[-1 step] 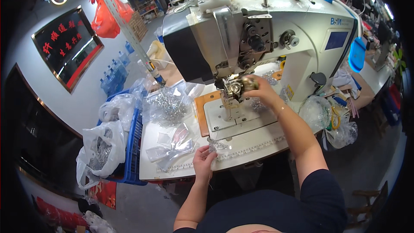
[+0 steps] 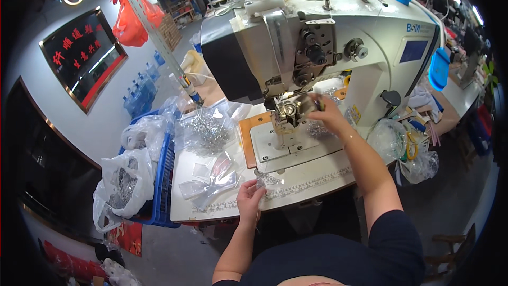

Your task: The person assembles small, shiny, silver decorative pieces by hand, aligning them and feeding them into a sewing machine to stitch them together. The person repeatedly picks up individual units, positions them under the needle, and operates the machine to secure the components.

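Observation:
A large white sewing machine point(image 2: 365, 26) stands before me on a white tabletop. At the table's front edge my left hand point(image 2: 250, 197) is closed in a pinch on a small silvery beaded trim piece point(image 2: 269, 179), which lies partly on the table. My right hand point(image 2: 329, 117) reaches under the machine's arm, its fingers curled beside the metal mechanism point(image 2: 289, 110) at the needle end. Something dark shows at those fingertips, but blur hides what it is. Below the mechanism lies the pale needle plate point(image 2: 275, 145).
Clear plastic packets point(image 2: 217, 177) and a pile of silvery beaded pieces point(image 2: 207, 130) lie left of the machine. A blue crate point(image 2: 165, 180) with white plastic bags point(image 2: 124, 185) stands at the table's left edge. A ruler strip point(image 2: 307, 184) runs along the front.
My right hand has shifted slightly to the right, away from the needle mechanism. My left hand stays in place with the trim piece.

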The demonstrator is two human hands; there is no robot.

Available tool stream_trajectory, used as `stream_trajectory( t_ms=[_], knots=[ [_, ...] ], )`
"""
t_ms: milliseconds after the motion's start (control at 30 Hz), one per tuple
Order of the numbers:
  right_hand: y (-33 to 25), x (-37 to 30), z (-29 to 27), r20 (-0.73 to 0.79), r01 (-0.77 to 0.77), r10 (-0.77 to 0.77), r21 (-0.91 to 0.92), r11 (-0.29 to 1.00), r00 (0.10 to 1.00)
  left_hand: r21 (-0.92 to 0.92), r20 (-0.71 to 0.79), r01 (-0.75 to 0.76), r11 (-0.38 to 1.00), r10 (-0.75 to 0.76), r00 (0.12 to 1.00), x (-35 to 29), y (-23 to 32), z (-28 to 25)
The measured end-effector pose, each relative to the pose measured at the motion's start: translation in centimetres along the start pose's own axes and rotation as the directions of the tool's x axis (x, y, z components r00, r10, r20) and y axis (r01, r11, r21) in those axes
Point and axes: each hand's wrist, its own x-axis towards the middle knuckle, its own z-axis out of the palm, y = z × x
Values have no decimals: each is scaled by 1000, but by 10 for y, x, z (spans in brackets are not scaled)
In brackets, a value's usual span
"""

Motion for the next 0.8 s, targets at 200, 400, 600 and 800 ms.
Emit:
stream_trajectory(
  t_ms=[200, 400, 600, 800],
  knots=[
    [22, -30, -39, -327, 143, -389, -578, 803, 861, 55, 40, -30, 998, 28, 999, 3, -10, 2],
    [-50, -37, 37, 16, 241, -535, -904, 353, 845, 125, 54, -95, 988, 88, 995, -3, -12, 3],
    [-50, -18, 57, 195, 266, -561, -963, 47, 805, 197, 83, -151, 969, 137, 987, -4, -10, -1],
    [-48, -17, 57, 219, 279, -563, -960, 21, 797, 188, 105, -137, 973, 119, 987, -3, -10, 0]
  ],
)
